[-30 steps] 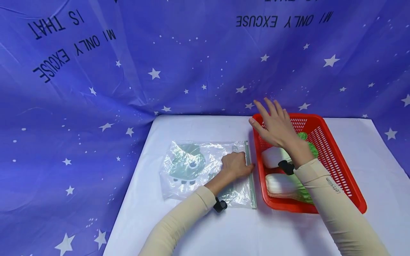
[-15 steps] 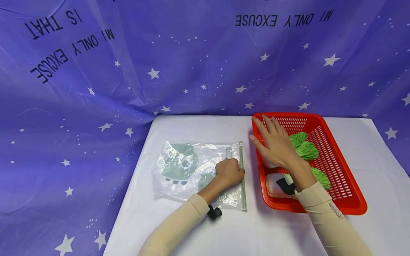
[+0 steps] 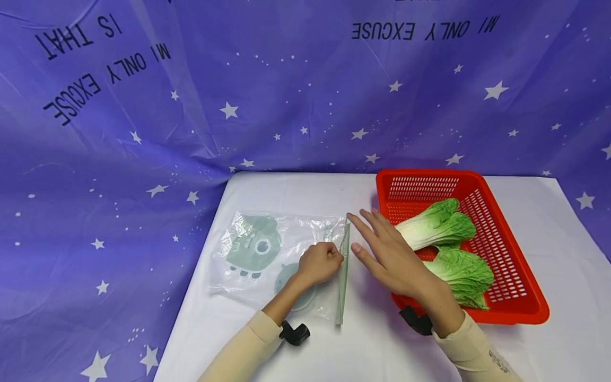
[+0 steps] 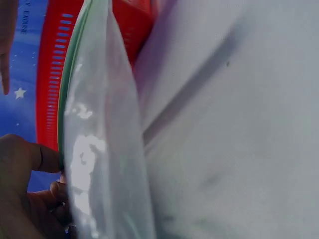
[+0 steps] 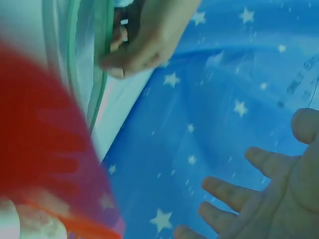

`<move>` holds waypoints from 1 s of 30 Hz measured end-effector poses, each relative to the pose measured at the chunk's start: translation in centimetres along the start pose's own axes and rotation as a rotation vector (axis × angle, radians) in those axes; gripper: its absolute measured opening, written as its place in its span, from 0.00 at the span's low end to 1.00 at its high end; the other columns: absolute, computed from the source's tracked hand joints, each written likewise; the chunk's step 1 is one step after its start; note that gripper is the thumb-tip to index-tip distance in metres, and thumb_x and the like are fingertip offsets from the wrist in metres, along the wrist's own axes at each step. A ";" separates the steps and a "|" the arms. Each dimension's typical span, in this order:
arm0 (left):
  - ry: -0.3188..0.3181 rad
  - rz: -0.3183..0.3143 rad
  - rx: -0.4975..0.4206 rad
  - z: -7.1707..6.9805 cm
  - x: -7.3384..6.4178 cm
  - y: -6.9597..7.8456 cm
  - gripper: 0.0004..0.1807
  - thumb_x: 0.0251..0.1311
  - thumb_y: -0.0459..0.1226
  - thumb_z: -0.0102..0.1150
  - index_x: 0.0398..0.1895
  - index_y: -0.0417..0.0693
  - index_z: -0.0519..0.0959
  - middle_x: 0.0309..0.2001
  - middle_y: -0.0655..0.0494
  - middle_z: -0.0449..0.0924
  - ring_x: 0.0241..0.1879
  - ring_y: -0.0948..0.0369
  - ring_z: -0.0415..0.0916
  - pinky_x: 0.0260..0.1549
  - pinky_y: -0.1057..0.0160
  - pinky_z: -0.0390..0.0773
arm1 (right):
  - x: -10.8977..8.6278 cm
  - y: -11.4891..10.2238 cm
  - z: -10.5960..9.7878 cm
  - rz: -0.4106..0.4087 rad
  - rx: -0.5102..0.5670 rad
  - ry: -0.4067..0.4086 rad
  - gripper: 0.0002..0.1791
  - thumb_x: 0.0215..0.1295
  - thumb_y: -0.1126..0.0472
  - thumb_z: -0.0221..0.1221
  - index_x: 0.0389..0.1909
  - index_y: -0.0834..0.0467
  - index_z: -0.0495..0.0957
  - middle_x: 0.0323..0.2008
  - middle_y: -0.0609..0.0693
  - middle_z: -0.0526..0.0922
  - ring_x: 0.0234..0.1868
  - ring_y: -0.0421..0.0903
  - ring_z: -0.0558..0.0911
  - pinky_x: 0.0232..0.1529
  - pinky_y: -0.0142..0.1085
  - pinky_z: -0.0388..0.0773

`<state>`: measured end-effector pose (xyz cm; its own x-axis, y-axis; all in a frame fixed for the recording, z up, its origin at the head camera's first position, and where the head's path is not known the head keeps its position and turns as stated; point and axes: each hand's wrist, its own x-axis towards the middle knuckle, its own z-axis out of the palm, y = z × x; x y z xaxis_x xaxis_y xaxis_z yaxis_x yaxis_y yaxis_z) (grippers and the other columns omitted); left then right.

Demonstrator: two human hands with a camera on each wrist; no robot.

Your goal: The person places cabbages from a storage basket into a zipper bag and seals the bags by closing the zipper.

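A clear plastic zip bag (image 3: 255,246) with a green cartoon print lies flat on the white table, its green zip edge (image 3: 342,286) toward the right. My left hand (image 3: 319,263) pinches that edge near its middle; the left wrist view shows thumb and finger at the green strip (image 4: 64,99), which stands raised. My right hand (image 3: 398,260) hovers between the bag and the red basket, fingers spread and holding nothing. Two Chinese cabbages, one farther back (image 3: 441,223) and one nearer me (image 3: 463,276), lie in the basket, their white ends partly behind my right hand.
The red plastic basket (image 3: 513,246) with slotted walls stands on the right of the white table (image 3: 305,191). A blue curtain (image 3: 296,79) with stars and lettering hangs behind the table and to its left.
My left hand has drawn the bag leftward, away from the basket. My right hand has come down and toward me from above the basket, to beside the bag's zip edge, uncovering the cabbages.
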<state>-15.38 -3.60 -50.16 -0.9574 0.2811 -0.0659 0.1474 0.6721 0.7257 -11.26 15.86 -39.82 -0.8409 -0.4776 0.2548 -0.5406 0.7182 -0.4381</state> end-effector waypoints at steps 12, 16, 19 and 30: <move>-0.065 0.011 -0.200 -1.7 -1.9 -0.8 0.07 0.54 0.33 0.50 0.24 0.48 0.79 0.15 0.62 0.69 0.13 0.67 0.60 0.11 0.71 0.59 | -3.5 -3.4 6.8 0.001 0.049 -0.141 0.38 0.75 0.44 0.48 0.76 0.61 0.51 0.72 0.63 0.57 0.72 0.59 0.57 0.67 0.55 0.59; -0.059 0.010 -0.240 -2.1 -2.1 -1.1 0.08 0.58 0.35 0.50 0.25 0.45 0.78 0.16 0.62 0.69 0.14 0.67 0.61 0.13 0.70 0.60 | -4.3 -3.5 8.7 0.041 0.065 -0.160 0.39 0.75 0.47 0.48 0.74 0.69 0.50 0.72 0.65 0.56 0.72 0.60 0.57 0.67 0.54 0.58; -0.047 0.008 -0.287 -2.4 -2.2 -1.2 0.10 0.59 0.35 0.49 0.24 0.42 0.77 0.15 0.62 0.66 0.14 0.67 0.58 0.12 0.70 0.59 | -4.7 -3.2 9.3 0.056 0.050 -0.173 0.35 0.76 0.50 0.48 0.72 0.70 0.55 0.71 0.66 0.59 0.72 0.62 0.58 0.67 0.57 0.58; 0.014 0.005 -0.465 -4.9 -2.4 -0.1 0.12 0.60 0.32 0.47 0.18 0.43 0.69 0.13 0.60 0.60 0.14 0.65 0.55 0.14 0.68 0.57 | -5.1 -2.5 10.2 0.131 -0.087 -0.323 0.26 0.73 0.48 0.50 0.64 0.58 0.73 0.68 0.61 0.66 0.68 0.67 0.62 0.61 0.68 0.56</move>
<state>-14.30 -7.77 -46.71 -0.9606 0.2723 -0.0553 0.0277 0.2918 0.9561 -5.31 11.36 -48.79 -0.8590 -0.5039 -0.0903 -0.4409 0.8178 -0.3700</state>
